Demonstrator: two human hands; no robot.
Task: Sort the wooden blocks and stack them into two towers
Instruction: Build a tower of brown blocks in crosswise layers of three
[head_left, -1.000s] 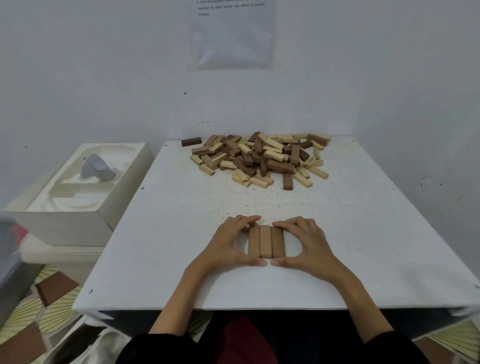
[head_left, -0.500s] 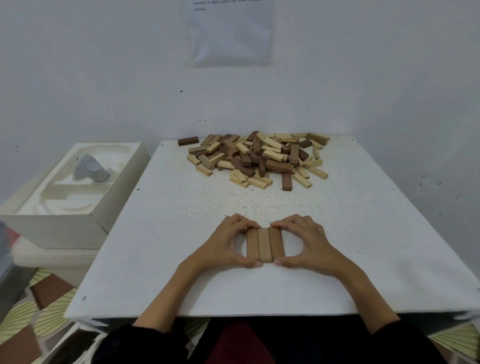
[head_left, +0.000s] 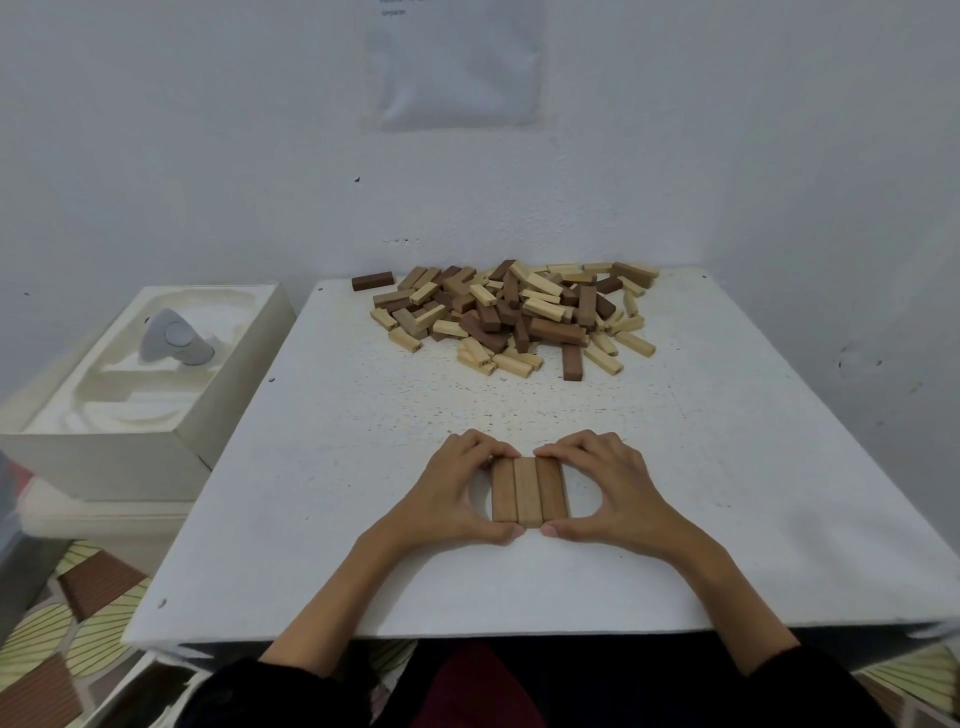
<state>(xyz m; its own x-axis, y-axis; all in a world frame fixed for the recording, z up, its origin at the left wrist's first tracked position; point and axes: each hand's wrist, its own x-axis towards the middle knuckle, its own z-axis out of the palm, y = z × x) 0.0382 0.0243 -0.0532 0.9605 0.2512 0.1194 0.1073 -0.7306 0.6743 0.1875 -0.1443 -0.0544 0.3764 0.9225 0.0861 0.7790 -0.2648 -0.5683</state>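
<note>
On white tabletop (head_left: 311, 519), grips brown three-block row (head_left: 529, 491) at 6 o'clock, left hand (head_left: 452, 499) and right hand (head_left: 618, 493) curled round its ends; seemingly first layer only, mixed block pile (head_left: 519, 317) at 12 o'clock unsorted.

Block pile (head_left: 514, 312) hides lower blocks; wall paper (head_left: 452, 67) cropped.

Three mid-brown wooden blocks (head_left: 529, 491) are lying flat, side by side and touching, near the front of the tabletop (head_left: 363, 415). A loose pile (head_left: 511, 317) of pale, mid-brown and dark blocks is sitting at the far edge. One dark block (head_left: 372, 281) is lying just beside its left end.
</note>
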